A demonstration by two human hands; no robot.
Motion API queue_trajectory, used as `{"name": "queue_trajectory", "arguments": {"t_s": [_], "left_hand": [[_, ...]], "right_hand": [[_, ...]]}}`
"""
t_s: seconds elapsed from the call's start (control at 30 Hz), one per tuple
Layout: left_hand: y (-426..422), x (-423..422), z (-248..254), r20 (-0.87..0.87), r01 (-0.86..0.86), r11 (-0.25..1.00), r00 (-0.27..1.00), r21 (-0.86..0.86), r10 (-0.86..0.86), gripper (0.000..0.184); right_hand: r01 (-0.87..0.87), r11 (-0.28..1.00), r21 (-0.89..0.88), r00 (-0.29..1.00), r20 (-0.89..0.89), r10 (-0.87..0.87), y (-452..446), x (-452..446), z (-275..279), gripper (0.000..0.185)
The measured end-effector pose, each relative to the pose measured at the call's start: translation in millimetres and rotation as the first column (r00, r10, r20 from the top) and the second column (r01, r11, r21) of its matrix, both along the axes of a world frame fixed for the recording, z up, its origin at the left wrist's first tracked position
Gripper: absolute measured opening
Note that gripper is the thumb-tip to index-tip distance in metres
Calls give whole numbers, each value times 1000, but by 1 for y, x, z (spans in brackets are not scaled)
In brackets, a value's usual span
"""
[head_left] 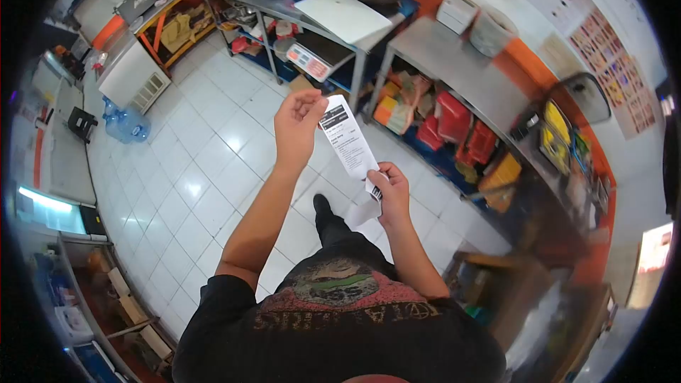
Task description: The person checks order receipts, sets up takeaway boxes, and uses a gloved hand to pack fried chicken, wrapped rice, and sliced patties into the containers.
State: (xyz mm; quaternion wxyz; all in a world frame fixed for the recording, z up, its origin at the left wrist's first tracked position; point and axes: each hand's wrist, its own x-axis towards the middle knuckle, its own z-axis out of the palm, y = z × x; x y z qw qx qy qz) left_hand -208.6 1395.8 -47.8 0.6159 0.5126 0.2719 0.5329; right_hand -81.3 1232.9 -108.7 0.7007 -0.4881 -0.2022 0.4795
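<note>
A long printed paper receipt (347, 140) is stretched between my two hands, above the tiled floor. Its top edge is pinched by my left hand (299, 122), whose fingers are curled in. Lower down, my right hand (390, 188) grips the receipt with the thumb on top. Below that grip, the receipt's loose end curls and hangs down.
Ahead stands a steel table (454, 64) with red and yellow packages on its lower shelf. A white lid (343, 17) lies on another table, above a scale (308, 62). Blue water bottles (126, 123) stand on the white tiled floor (206, 163) at left.
</note>
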Motion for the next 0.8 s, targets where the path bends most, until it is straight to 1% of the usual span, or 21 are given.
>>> {"name": "queue_trajectory", "arguments": {"t_s": [0.07, 0.1, 0.13, 0.17, 0.2, 0.27, 0.3, 0.37, 0.4, 0.47, 0.5, 0.57, 0.6, 0.63, 0.7, 0.73, 0.77, 0.8], "left_hand": [[50, -6, -7, -127, -138, 989, 982, 48, 143, 37], [68, -6, -7, -120, -173, 982, 976, 71, 180, 37], [117, -12, 0, -39, -232, 973, 972, 12, 232, 47], [129, -15, -4, 51, -256, 963, 964, -83, 261, 58], [156, -27, -8, 56, -271, 960, 960, -65, 275, 58], [209, -58, -16, 107, -405, 904, 901, -138, 420, 65], [235, -69, -20, 123, -414, 901, 895, -130, 429, 65], [287, -91, -29, 198, -466, 749, 771, -472, 605, 63], [311, -104, -41, 213, -466, 756, 769, -460, 603, 63], [372, -124, -73, 300, -260, 682, 753, -683, 586, 56], [408, -128, -80, 320, -251, 703, 755, -665, 572, 56], [465, -140, -95, 431, -63, 745, 782, -664, 450, 49], [492, -147, -91, 529, 75, 783, 776, -617, 343, 48], [509, -150, -86, 528, 87, 780, 782, -619, 331, 48], [579, -133, -53, 361, -117, 703, 792, -701, 492, 44], [609, -128, -44, 368, -94, 719, 809, -689, 459, 42], [639, -124, -42, 385, -74, 728, 811, -681, 442, 42], [669, -118, -44, 423, 43, 730, 837, -682, 346, 33]], "right_hand": [[32, 993, -110, 999, 27, -29, 66, -3, -8, 12], [-3, 996, -86, 1000, 31, 5, 102, -3, -12, 12], [-52, 997, -53, 998, -26, 51, 177, -14, -15, 12], [-78, 996, -51, 995, -66, 74, 205, -22, -19, 11], [-93, 995, -33, 994, -65, 91, 239, -30, -18, 11], [-243, 969, -36, 970, 5, 243, 300, -46, -16, 11], [-253, 967, -25, 967, 19, 254, 330, -55, -21, 11], [-355, 934, -29, 930, 92, 356, 387, -75, -36, 11], [-358, 934, -13, 928, 103, 357, 411, -84, -35, 11], [-355, 930, -93, 920, 142, 365, 466, -100, -34, 12], [-347, 935, -69, 922, 157, 354, 502, -105, -42, 12], [-270, 959, -89, 932, 228, 284, 558, -115, -63, 13], [-249, 960, -129, 899, 337, 279, 580, -117, -48, 13], [-233, 964, -131, 904, 335, 265, 594, -126, -44, 13], [-71, 995, -67, 977, 198, 83, 660, -127, -32, 12], [-33, 999, 17, 974, 224, 28, 690, -123, -38, 14], [-18, 999, 28, 971, 237, 11, 717, -115, -45, 14], [61, 998, 34, 944, 322, -69, 742, -107, -50, 14]]}}
